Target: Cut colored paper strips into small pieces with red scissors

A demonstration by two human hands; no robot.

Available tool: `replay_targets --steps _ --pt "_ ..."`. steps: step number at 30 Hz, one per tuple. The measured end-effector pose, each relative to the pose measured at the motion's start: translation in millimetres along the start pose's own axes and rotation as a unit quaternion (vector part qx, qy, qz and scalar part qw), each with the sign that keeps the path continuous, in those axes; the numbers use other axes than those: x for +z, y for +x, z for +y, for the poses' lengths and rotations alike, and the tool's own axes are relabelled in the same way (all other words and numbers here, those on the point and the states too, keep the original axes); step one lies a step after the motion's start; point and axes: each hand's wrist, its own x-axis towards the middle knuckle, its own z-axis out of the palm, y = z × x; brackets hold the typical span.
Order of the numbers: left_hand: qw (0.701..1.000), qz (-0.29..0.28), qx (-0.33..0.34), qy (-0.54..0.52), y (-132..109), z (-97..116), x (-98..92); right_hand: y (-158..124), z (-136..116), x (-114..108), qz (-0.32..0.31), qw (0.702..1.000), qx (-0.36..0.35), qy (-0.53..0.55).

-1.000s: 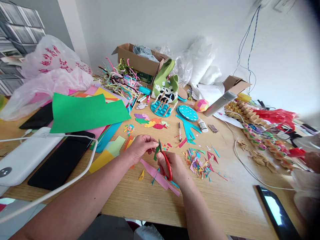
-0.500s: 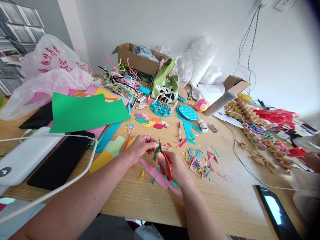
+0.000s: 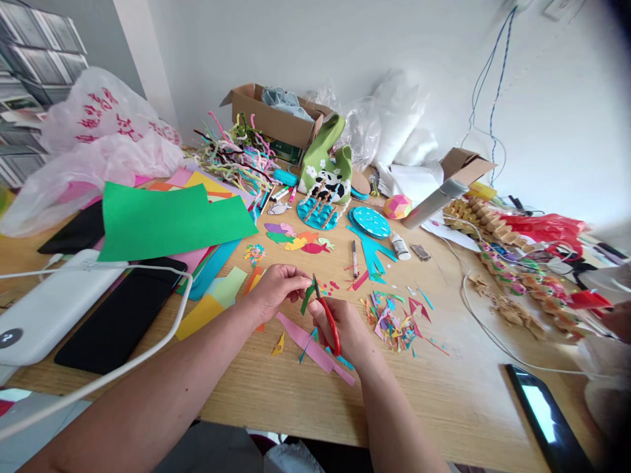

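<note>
My left hand (image 3: pixel 280 289) is closed, pinching a small strip of green paper (image 3: pixel 307 299) between thumb and fingers. My right hand (image 3: pixel 344 326) grips red-handled scissors (image 3: pixel 331 322), their dark blades pointing up beside the green paper at the left fingertips. Whether the blades touch the paper, I cannot tell. Under the hands lie a pink paper strip (image 3: pixel 308 346) and a small yellow scrap (image 3: pixel 279 344). Beyond them are several coloured paper fish (image 3: pixel 297 243) and small red paper dots (image 3: pixel 331 286). Right of my right hand is a heap of mixed paper scraps (image 3: pixel 392 322).
Green sheets (image 3: pixel 167 223) top a paper stack at left, near a black phone (image 3: pixel 118 315) and white power bank (image 3: pixel 59 309) with a cable. A grey bottle (image 3: pixel 436 203) and white glue bottle (image 3: pixel 399 246) stand behind. Another phone (image 3: pixel 547 414) lies at right, near another person's hand (image 3: pixel 618 322).
The green paper has shifted slightly at my left fingertips, showing more of its strip. My hands have barely moved. At the right edge, the other person's hand has moved a little.
</note>
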Motion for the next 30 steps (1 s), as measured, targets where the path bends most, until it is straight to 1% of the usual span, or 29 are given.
replay_targets --steps 7,13,18,22,25,27,30 --pt "1.0 0.003 0.004 0.003 0.1 1.3 0.2 0.4 0.9 -0.6 0.005 1.0 0.0 0.002" --pt "1.0 0.019 0.013 0.013 0.0 3.1 0.7 1.6 1.1 -1.2 0.042 0.999 0.009 0.027" --pt "1.0 0.023 0.011 0.01 0.1 2.4 0.6 1.6 -0.4 -1.4 0.027 0.999 0.001 0.019" --pt "1.0 0.018 0.011 0.003 0.2 1.8 0.5 1.6 -0.5 -1.1 0.027 1.0 0.005 0.008" --pt "1.0 0.017 0.009 -0.003 0.5 1.4 0.4 1.6 0.0 -0.5 0.032 0.999 0.002 0.028" --pt "1.0 0.016 0.008 -0.004 0.9 0.6 0.2 1.6 -0.4 0.0 0.064 0.996 -0.005 0.061" --pt "1.0 0.009 0.01 0.003 1.6 -1.4 -0.2 1.9 -1.6 0.6 0.172 0.978 -0.031 0.112"
